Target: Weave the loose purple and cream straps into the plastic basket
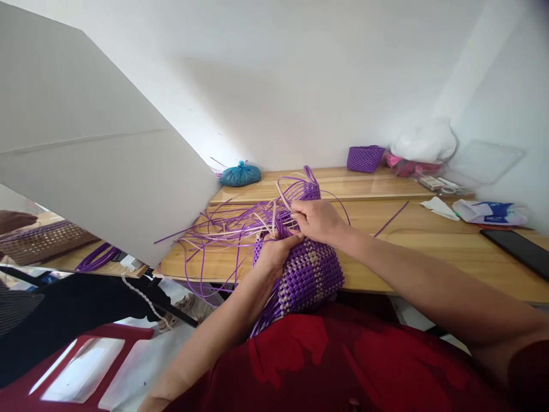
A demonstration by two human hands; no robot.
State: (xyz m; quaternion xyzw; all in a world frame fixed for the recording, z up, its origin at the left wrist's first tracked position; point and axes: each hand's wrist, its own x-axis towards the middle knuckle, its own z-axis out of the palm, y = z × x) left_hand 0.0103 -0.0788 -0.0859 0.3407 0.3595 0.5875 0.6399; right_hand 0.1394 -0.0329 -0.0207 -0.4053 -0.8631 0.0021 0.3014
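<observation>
A purple and beige woven basket (315, 272) leans against my body at the table's front edge. Long loose purple strips (214, 226) and a few beige ones fan out from its rim to the left over the table. My left hand (277, 252) grips the basket's rim, thumb on top, with its other fingers partly hidden behind the weave. Just above and to the right, my right hand (315, 220) is closed, pinching a beige strip (282, 193) that sticks up from the rim. The exact spot where the strip enters the weave is covered by my fingers.
On the wooden table (377, 252) lie a black phone (517, 250), a plastic packet (491, 212) and a loose purple strip (392, 218). A small purple basket (365, 159) and a tied blue bag (240, 174) stand at the back. A white partition (107, 166) rises at left.
</observation>
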